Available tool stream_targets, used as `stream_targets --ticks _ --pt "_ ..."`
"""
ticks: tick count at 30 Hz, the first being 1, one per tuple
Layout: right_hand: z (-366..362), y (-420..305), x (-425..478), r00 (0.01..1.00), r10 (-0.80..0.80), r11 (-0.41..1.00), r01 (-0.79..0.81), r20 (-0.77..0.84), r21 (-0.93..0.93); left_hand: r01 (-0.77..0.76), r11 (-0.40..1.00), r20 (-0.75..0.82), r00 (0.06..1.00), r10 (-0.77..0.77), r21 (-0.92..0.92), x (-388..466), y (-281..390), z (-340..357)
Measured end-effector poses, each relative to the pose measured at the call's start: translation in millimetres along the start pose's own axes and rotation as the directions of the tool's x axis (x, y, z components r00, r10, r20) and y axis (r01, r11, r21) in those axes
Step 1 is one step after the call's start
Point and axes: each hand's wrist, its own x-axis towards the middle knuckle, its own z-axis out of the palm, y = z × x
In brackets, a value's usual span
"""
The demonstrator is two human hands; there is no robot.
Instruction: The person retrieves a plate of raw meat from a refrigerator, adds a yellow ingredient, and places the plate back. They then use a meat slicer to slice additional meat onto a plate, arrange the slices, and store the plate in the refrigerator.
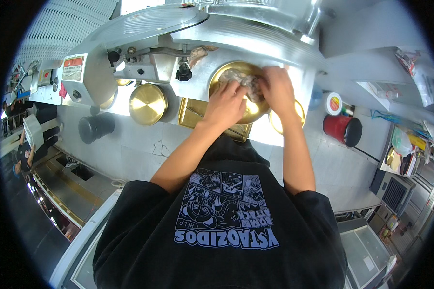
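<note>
My left hand [227, 103] reaches into a gold-coloured round metal dish [253, 108], its fingertips on thin, pale greyish slices of food [253, 88], which look like meat. From the other side, my right hand [277, 85] has its thumb and fingers at the same slices; it is slightly blurred. The slices lie bunched in the far part of the dish, partly hidden by my fingers. Under the near edge of the dish is a gold rectangular tray [188, 112]. Just beyond, a pinkish piece of meat [198, 56] rests by the metal slicer [90, 76].
Left of the tray is a gold round dish [148, 104]; another gold dish [299, 112] lies partly behind my right forearm. A grey bin [96, 128] and a red bin [340, 129] stand on the floor. Far left, a person [24, 155] carries a white box [33, 132].
</note>
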Motion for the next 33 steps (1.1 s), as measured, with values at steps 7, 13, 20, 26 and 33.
stream_targets --ticks 7,13,20,26,33 --pt "4.6 -22.0 -39.8 0.988 -0.154 0.986 0.153 0.009 0.063 -0.161 0.973 -0.056 0.983 0.172 0.165 5.6 -22.4 -10.6" --pt "9.9 -25.5 -51.1 0.983 -0.142 0.989 0.137 0.116 0.054 -0.125 0.983 -0.014 0.992 0.128 0.138 11.3 -20.9 -11.7" --pt "12.7 -24.4 -51.7 0.979 -0.167 0.986 0.165 0.118 0.031 -0.186 0.965 0.011 0.982 0.187 0.187 13.0 -20.3 -15.5" --pt "10.1 -25.2 -52.2 0.976 -0.15 0.988 0.153 0.158 -0.005 -0.205 0.953 0.028 0.979 0.204 0.224 7.2 -20.5 -11.6" --pt "9.6 -26.5 -53.1 0.973 -0.165 0.985 0.171 0.162 -0.026 -0.225 0.948 0.091 0.974 0.21 0.224 1.1 -19.1 -16.2"
